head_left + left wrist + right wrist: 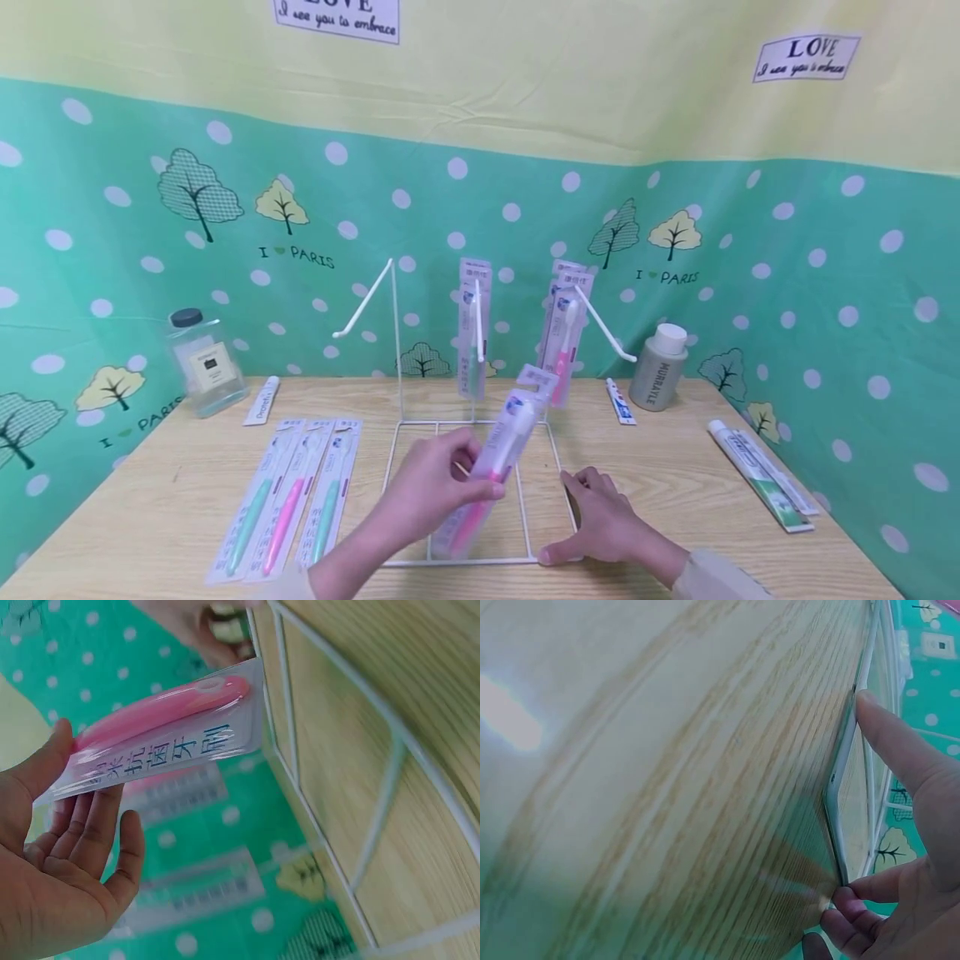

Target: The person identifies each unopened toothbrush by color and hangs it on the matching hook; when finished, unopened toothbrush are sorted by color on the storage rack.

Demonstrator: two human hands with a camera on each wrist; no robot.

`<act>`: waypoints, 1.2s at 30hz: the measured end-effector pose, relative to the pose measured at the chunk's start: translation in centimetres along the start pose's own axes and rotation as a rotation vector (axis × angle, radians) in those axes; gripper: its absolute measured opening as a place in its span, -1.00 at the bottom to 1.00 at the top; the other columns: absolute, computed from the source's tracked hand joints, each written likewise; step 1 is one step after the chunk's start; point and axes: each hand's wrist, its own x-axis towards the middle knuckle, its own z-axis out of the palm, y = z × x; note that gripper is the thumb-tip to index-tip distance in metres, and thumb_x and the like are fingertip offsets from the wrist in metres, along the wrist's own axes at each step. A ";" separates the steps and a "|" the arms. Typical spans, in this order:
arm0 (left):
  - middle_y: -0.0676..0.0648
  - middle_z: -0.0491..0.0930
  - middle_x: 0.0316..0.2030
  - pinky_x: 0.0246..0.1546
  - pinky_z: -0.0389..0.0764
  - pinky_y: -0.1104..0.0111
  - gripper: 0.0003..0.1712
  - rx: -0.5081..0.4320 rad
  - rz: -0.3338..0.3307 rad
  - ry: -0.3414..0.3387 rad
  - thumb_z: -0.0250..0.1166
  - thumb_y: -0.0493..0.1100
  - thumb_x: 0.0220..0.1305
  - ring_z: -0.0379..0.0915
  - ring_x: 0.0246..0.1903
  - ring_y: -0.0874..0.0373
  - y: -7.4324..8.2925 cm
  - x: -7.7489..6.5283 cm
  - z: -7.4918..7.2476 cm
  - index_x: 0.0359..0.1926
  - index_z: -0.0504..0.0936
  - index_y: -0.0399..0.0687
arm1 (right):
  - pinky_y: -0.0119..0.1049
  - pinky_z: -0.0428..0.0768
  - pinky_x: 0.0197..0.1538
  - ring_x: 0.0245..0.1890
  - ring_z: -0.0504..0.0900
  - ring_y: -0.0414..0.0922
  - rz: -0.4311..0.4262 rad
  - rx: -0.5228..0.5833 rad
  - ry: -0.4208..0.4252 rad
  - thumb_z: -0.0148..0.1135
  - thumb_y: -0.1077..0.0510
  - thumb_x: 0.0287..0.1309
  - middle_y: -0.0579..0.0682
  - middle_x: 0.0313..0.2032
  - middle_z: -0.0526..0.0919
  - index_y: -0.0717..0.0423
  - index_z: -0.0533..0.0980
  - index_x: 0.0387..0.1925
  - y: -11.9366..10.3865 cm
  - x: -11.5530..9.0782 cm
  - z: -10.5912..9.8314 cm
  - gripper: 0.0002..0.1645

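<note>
My left hand (427,479) pinches a packaged pink toothbrush (506,437) between thumb and fingers. The pack is tilted over the base of a white wire display rack (397,358). In the left wrist view its pink handle and printed lettering (172,724) show clearly. With thumb on the front bar and fingers at the side bar, my right hand (600,521) grips the rack's near right corner (838,769). Packaged toothbrushes hang on the rack's middle hook (474,333) and right hook (564,333). The left hook (363,298) carries nothing.
Three packaged toothbrushes (288,492) lie on the table at left. A clear bottle (206,362) and a small tube (262,402) stand behind them. On the right are a grey bottle (660,367), a small tube (621,402) and a larger toothpaste tube (761,475).
</note>
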 end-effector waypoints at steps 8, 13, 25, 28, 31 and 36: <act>0.16 0.55 -0.50 -0.50 0.54 0.50 -0.67 -0.120 0.148 -0.042 0.43 0.03 -0.12 0.49 -0.54 0.36 2.7 0.7 3.6 -0.45 0.49 0.00 | 0.17 0.33 -0.06 0.00 0.27 0.06 -0.109 0.012 0.055 0.41 -0.43 -0.56 0.12 0.07 0.32 0.04 0.32 0.22 0.2 -0.2 0.1 0.22; 0.18 0.57 -0.49 -0.51 0.53 0.52 -0.68 -0.149 0.228 -0.001 0.42 0.05 -0.10 0.47 -0.54 0.39 4.5 1.4 4.7 -0.43 0.50 0.02 | 0.23 0.35 -0.11 0.07 0.28 0.12 -0.218 0.065 0.151 0.50 -0.33 -0.62 0.12 0.13 0.35 -0.04 0.38 0.11 0.6 -0.3 0.5 0.10; 0.15 0.60 -0.48 -0.50 0.56 0.50 -0.70 -0.267 0.218 0.043 0.43 -0.02 -0.09 0.51 -0.52 0.39 6.0 2.8 6.1 -0.42 0.51 -0.04 | 0.00 0.40 -0.28 -0.20 0.50 -0.01 -0.337 -0.028 0.150 0.46 -0.27 -0.42 -0.06 -0.21 0.58 0.14 0.45 -0.13 0.2 -0.9 -0.2 -0.17; 0.15 0.59 -0.50 -0.49 0.56 0.49 -0.70 -0.286 0.187 0.053 0.43 -0.02 -0.08 0.51 -0.52 0.37 5.9 3.1 6.3 -0.41 0.52 -0.04 | 0.05 0.40 -0.25 -0.12 0.46 0.06 -0.344 -0.008 0.171 0.48 -0.26 -0.45 0.04 -0.11 0.54 0.24 0.38 -0.01 0.3 -0.9 -0.1 -0.02; 0.14 0.58 -0.50 -0.47 0.57 0.48 -0.70 -0.299 0.143 0.074 0.43 -0.01 -0.09 0.51 -0.51 0.35 5.4 3.6 6.7 -0.39 0.53 -0.03 | 0.10 0.40 -0.22 0.00 0.37 0.14 -0.337 0.023 0.192 0.50 -0.28 -0.50 0.15 0.04 0.44 0.27 0.25 0.14 0.4 -0.8 0.1 0.18; 0.09 0.58 -0.48 -0.44 0.57 0.47 -0.67 -0.326 0.080 0.155 0.41 0.01 -0.07 0.50 -0.50 0.30 4.2 5.2 7.1 -0.34 0.54 -0.06 | 0.22 0.33 -0.10 0.07 0.24 0.14 -0.187 0.053 0.119 0.45 -0.39 -0.57 0.19 0.15 0.28 0.17 0.20 0.24 0.4 -0.4 0.2 0.30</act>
